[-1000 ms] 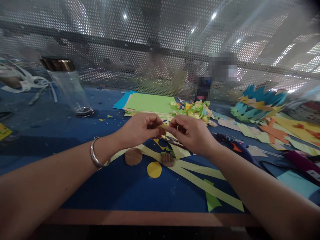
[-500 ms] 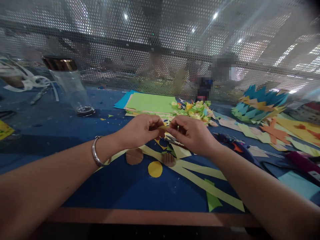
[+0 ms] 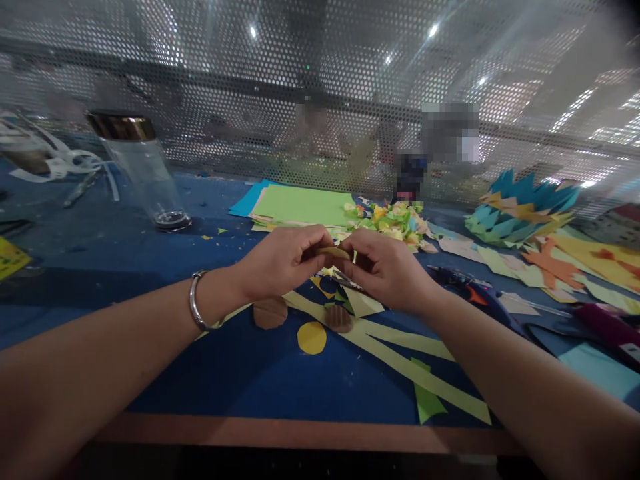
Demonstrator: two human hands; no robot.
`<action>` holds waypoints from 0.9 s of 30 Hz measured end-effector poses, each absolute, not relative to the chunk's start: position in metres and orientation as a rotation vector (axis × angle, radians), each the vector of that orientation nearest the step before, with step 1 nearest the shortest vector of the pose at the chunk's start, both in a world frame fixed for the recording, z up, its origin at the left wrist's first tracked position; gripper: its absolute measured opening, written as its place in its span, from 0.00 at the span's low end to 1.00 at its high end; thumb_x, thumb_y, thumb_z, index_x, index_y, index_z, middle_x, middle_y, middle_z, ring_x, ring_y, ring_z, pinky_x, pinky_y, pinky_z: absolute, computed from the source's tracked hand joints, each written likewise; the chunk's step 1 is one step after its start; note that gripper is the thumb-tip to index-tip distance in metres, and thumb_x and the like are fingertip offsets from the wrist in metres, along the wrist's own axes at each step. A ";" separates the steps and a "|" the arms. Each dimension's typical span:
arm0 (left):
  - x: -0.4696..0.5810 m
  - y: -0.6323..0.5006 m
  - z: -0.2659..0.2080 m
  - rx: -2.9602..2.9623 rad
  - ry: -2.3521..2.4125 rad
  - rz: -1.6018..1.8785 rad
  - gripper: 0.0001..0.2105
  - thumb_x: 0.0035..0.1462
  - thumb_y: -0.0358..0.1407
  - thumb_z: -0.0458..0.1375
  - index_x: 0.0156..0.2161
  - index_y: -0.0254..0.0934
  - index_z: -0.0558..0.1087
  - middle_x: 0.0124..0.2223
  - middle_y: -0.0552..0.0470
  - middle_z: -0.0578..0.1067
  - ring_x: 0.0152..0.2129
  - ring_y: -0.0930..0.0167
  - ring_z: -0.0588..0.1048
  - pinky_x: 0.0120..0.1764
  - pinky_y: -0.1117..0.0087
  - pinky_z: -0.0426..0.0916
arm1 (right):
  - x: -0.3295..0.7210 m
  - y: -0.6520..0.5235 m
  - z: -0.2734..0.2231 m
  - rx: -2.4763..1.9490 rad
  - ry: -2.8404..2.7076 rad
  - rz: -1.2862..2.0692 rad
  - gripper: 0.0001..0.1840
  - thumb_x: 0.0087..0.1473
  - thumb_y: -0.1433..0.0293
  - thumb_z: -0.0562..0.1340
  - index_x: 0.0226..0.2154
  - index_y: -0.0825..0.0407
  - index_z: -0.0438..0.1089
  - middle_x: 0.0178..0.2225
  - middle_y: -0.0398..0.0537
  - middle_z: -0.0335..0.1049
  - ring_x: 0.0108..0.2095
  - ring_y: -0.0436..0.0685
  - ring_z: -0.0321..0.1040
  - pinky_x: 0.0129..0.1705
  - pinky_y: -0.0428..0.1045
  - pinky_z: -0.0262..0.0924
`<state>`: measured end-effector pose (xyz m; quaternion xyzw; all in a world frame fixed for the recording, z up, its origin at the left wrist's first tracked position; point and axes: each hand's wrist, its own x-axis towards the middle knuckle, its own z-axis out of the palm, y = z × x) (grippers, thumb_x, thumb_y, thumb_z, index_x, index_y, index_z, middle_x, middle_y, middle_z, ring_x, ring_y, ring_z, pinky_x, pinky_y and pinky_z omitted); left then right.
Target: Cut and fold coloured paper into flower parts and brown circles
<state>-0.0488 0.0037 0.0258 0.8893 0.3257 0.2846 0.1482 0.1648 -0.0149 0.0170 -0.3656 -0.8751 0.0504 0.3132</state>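
Observation:
My left hand point(image 3: 285, 262) pinches a small yellowish paper piece point(image 3: 334, 253), seen almost edge-on, between thumb and fingers. At the piece's other end are the curled fingers of my right hand point(image 3: 385, 270), closed on it too. Below the hands lie two brown cardboard discs, a plain one point(image 3: 271, 313) and a ridged one point(image 3: 339, 319), with a yellow paper disc point(image 3: 312, 338) nearer me. Pale green paper strips point(image 3: 407, 367) run across the blue table, over a green scrap point(image 3: 426, 397). A dark and metallic thing under my right hand is mostly hidden.
Stacked coloured sheets point(image 3: 305, 205) and a heap of paper scraps point(image 3: 400, 223) lie beyond my hands. A clear bottle point(image 3: 143, 177) stands left. To the right are a blue glue gun point(image 3: 470, 290), a zigzag paper crown point(image 3: 520, 210) and a purple tool point(image 3: 605, 323). A perforated screen point(image 3: 225, 87) rises behind.
The yellowish piece has turned between my fingers, and more of its edge now shows. My right fingers have shifted slightly right. Other things lie as before.

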 end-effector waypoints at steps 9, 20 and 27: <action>-0.048 0.001 0.024 2.454 0.992 0.856 0.02 0.53 0.31 0.57 0.34 0.36 0.71 0.26 0.57 0.70 0.22 0.74 0.67 0.26 0.73 0.59 | 0.160 -0.017 0.016 -0.914 -2.237 0.117 0.05 0.56 0.74 0.59 0.28 0.54 0.67 0.25 0.41 0.58 0.25 0.49 0.56 0.29 0.46 0.50; -0.044 0.000 0.024 2.358 0.868 0.916 0.05 0.57 0.35 0.58 0.33 0.36 0.72 0.26 0.55 0.71 0.24 0.74 0.68 0.28 0.73 0.62 | 0.158 -0.017 0.014 -0.952 -2.231 0.140 0.11 0.51 0.76 0.60 0.22 0.52 0.58 0.23 0.39 0.52 0.24 0.48 0.52 0.26 0.47 0.46; -0.050 0.011 0.027 1.981 0.863 0.827 0.05 0.52 0.35 0.65 0.31 0.36 0.75 0.27 0.53 0.76 0.24 0.73 0.72 0.29 0.72 0.66 | 0.165 -0.011 0.016 -0.991 -2.169 0.176 0.07 0.49 0.78 0.60 0.24 0.53 0.63 0.23 0.38 0.57 0.23 0.47 0.54 0.27 0.46 0.49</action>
